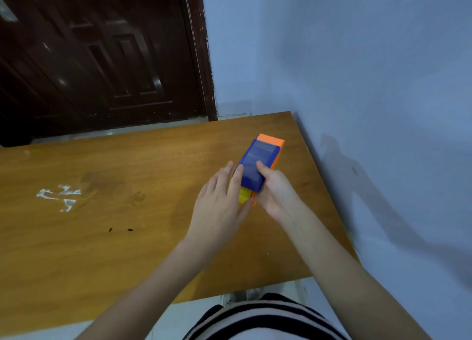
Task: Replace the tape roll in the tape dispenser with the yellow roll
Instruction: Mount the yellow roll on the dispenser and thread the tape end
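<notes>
Blue-and-orange dispenser (258, 164) lying lengthwise on the table (127, 176), near its right edge and the wall (357, 71), orange end pointing away from the person. Yellow roll (244, 195) showing at the near end of the dispenser, just below the blue cover and beside an orange strip; whether it is seated inside cannot be told. Right hand (277, 193) grasping the dispenser from the right at its near end, thumb lying across the blue top, remaining fingers hidden behind the body. Left hand (219, 202) pressing against the dispenser's left side with fingers extended and held together, index finger touching the blue edge, thumb side meeting the yellow roll; the hand is flat, not clenched. Both bare forearms reaching in from the lower frame. White marks (60, 195) and two small dark specks (120, 229) lying on the wood well to the left. Dark door (102, 53) standing beyond the table; striped garment (260, 319) showing at the bottom edge
</notes>
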